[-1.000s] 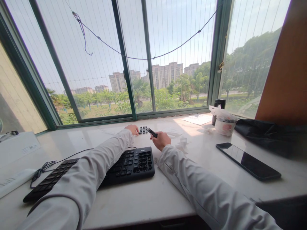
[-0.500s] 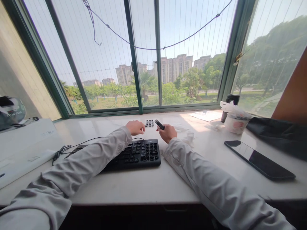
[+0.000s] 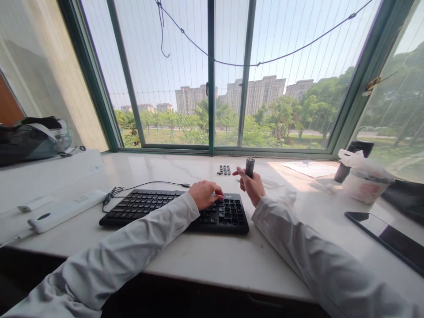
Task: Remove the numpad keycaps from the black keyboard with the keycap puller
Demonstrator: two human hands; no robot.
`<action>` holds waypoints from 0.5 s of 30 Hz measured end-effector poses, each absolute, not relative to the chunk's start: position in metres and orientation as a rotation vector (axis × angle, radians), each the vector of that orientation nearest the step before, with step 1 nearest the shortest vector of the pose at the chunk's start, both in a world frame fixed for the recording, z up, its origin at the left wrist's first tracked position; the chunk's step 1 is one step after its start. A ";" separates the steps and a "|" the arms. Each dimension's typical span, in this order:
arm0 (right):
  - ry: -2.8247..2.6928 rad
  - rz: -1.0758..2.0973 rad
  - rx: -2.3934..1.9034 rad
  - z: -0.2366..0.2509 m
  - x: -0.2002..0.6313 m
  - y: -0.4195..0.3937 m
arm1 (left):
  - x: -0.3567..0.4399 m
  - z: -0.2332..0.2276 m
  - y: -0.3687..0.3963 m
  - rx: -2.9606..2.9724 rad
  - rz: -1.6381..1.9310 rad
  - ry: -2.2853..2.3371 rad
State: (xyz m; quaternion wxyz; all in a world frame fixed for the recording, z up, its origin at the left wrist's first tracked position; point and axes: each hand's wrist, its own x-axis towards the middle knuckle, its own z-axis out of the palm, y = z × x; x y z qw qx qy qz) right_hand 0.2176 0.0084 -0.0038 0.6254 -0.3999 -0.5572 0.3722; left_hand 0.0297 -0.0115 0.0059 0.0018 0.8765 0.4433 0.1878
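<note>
While the left hand (image 3: pixel 206 194) rests curled, holding nothing, on the flat black plastic keyboard (image 3: pixel 172 211), loose black keycaps (image 3: pixel 224 169) lie at 1 o'clock; the right hand (image 3: pixel 253 187) grips 1 small dark cylindrical tool (image 3: pixel 249 166) upright.

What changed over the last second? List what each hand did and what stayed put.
The left hand pulled back from the loose keycaps by the window and now rests on the black keyboard, at its number pad. The right hand kept its grip on the small dark tool but turned it from slanted to upright. Keycaps, keyboard, phone and bagged tub stayed where they lay.
</note>
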 end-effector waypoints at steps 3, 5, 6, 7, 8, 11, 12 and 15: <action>-1.103 1.153 -0.669 -0.003 0.204 0.003 | 0.030 0.001 -0.006 2.593 0.717 1.293; -1.060 1.237 -0.563 -0.004 0.197 0.001 | 0.031 -0.001 -0.003 2.502 0.742 1.219; -1.050 1.260 -0.529 -0.005 0.194 0.000 | 0.032 -0.001 -0.002 2.467 0.738 1.198; -1.042 1.273 -0.506 -0.007 0.191 0.000 | 0.032 -0.001 -0.002 2.438 0.732 1.194; -1.037 1.280 -0.491 -0.008 0.189 -0.001 | 0.032 -0.001 -0.001 2.416 0.722 1.203; -1.052 1.283 -0.490 -0.013 0.186 -0.001 | 0.032 0.000 0.001 2.394 0.692 1.257; -1.066 1.283 -0.497 -0.014 0.186 -0.002 | 0.032 0.000 0.002 2.404 0.681 1.271; -1.101 1.283 -0.516 -0.017 0.186 -0.002 | 0.031 -0.001 0.004 2.460 0.647 1.296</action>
